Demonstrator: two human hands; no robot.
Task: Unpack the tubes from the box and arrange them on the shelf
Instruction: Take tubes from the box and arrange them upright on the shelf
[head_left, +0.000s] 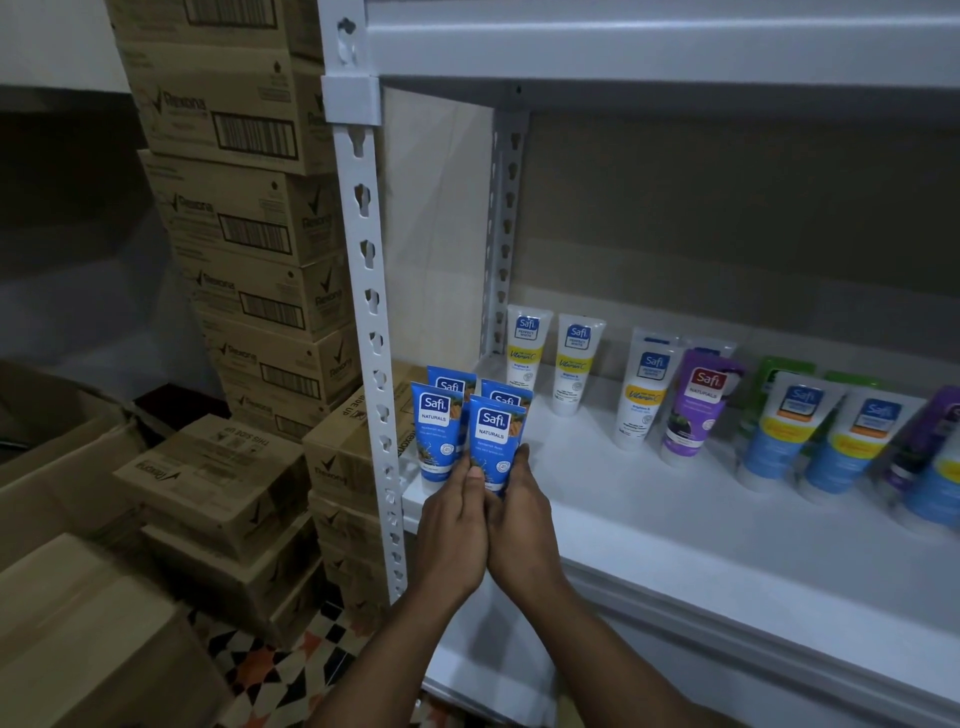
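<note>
Side by side, the left grip (453, 525) and right grip (524, 519) both hold one blue tube (494, 434).
Their backs face the camera and their inner edges touch. The left thumb lies up the tube's front; the right fingertips (522, 453) curl round its right edge. Both bare forearms rise from the bottom of the view and converge at the wrists.

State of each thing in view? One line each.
left hand: grips front blue tube at its base
right hand: grips the same tube
front blue tube: upright, held
other blue tubes: three, upright on shelf
white-yellow tubes: upright at shelf back
cartons: stacked, closed
</note>
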